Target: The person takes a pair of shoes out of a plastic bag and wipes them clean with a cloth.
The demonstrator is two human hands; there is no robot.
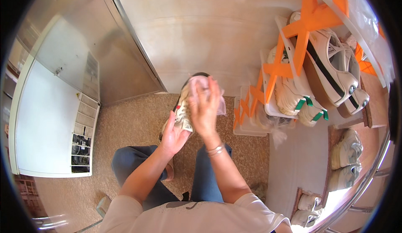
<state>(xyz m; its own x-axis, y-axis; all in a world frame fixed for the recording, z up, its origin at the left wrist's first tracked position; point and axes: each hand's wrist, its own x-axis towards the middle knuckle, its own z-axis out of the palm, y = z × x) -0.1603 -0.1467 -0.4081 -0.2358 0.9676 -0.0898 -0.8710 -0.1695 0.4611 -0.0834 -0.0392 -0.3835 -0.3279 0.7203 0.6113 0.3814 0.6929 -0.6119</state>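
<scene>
A white lace-up sneaker [183, 116] with a dark sole edge and a small red mark is held up in front of my knees, its toe pointing away from me. My left hand [174, 138] grips it from below at the heel end, thumb along the side. Over the toe, my right hand [203, 104] presses a thin pink cloth [222, 102] against the shoe; its fingers are spread and slightly blurred. Bracelets circle my right wrist. My palm and the cloth hide much of the toe and part of the laces.
Stacked plastic racks with orange lattice sides [278, 70] stand at the right, holding white sneakers with dark stripes [333, 66] and green-tabbed sneakers [287, 91]. More white shoes [345, 160] sit in wall niches. A white appliance with a vent grille [86, 110] stands left on the speckled floor [125, 120].
</scene>
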